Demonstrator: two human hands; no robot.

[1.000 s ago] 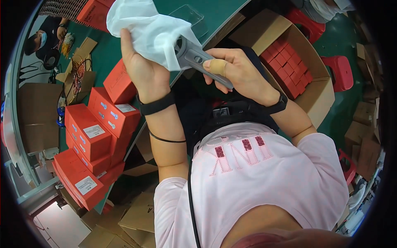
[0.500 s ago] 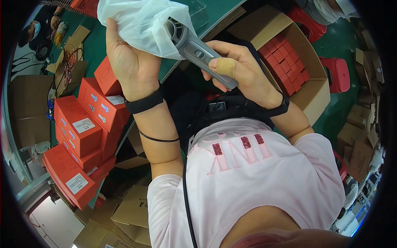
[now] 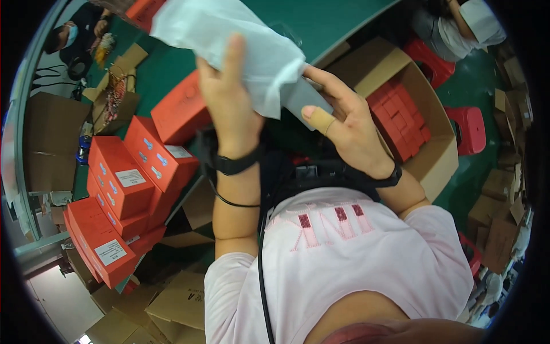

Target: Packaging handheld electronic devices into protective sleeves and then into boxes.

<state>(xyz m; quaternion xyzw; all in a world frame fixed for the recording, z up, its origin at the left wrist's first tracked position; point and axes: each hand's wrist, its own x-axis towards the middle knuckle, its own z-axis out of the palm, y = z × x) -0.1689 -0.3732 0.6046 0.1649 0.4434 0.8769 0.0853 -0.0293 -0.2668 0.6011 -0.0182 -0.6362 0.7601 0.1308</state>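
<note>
A translucent white plastic bag [image 3: 229, 43] covers most of a grey handheld device [image 3: 306, 103], which looks like a folded phone gimbal. Only the lower end of its handle sticks out of the bag's mouth. My right hand [image 3: 346, 117] grips that handle, with the thumb along its near side and the fingers behind it. A tan covering wraps the right thumb. Holding the bag from the near left, my left hand [image 3: 232, 103] lays one digit over the plastic; its other fingers are mostly hidden behind the bag. Both wrists wear black bands.
Red-orange boxes [image 3: 120, 183] are stacked on the green table's left side. An open carton [image 3: 438, 149] at right holds small red boxes [image 3: 401, 123]. Beyond stand red stools [image 3: 467, 131]. Co-workers [image 3: 86, 40] appear at the far left and far right.
The gimbal has gone deeper into the bag, so its round head is now covered. My left hand has moved right and a digit now lies over the bag.
</note>
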